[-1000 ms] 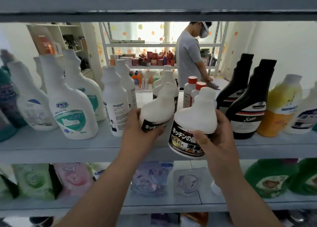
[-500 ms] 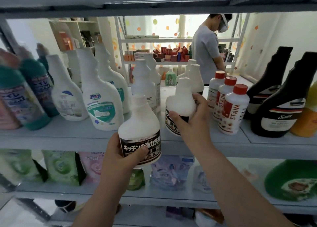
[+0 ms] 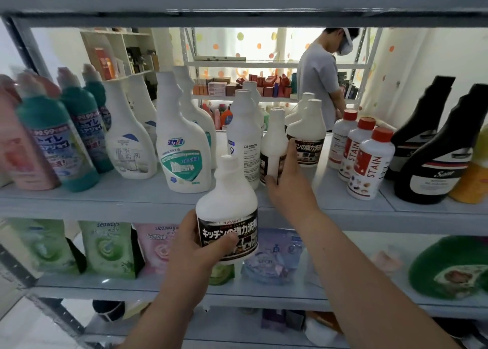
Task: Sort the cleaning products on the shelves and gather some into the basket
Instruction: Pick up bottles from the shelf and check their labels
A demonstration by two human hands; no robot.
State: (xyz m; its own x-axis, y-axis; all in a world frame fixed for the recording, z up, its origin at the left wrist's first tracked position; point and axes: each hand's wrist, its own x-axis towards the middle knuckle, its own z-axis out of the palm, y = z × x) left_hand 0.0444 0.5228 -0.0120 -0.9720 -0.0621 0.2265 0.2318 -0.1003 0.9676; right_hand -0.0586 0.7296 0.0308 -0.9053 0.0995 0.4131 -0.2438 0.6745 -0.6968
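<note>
Left hand (image 3: 195,245): clenched around the lower body of the black-labelled bottle (image 3: 228,216); the thumb lies across the front of the label and the other fingers are hidden behind it.
Black-labelled bottle: white, capless neck, upright, held in the air in front of the upper shelf (image 3: 132,198) edge, touching no surface.
Right hand (image 3: 287,187): reaches onto the upper shelf and grasps the second bottle (image 3: 273,142) low down, the thumb up its right side and the fingers curled round its left.
Second bottle: white with a dark label, upright; its base is hidden by the hand, so contact with the shelf cannot be told.
Third bottle (image 3: 307,134): same kind, just beside the second on its right, near the thumb.
Left neighbour: the Oil enemy bottle (image 3: 243,137) stands just beside the second bottle.
Further left: a green-labelled spray bottle (image 3: 182,150) and teal bottles (image 3: 52,137).
Further right: three red-capped STAIN bottles (image 3: 369,163), then black bottles (image 3: 435,158).
Lower shelf (image 3: 264,293): refill pouches (image 3: 111,248) in a row.
Background: a person (image 3: 317,79) at another rack.
</note>
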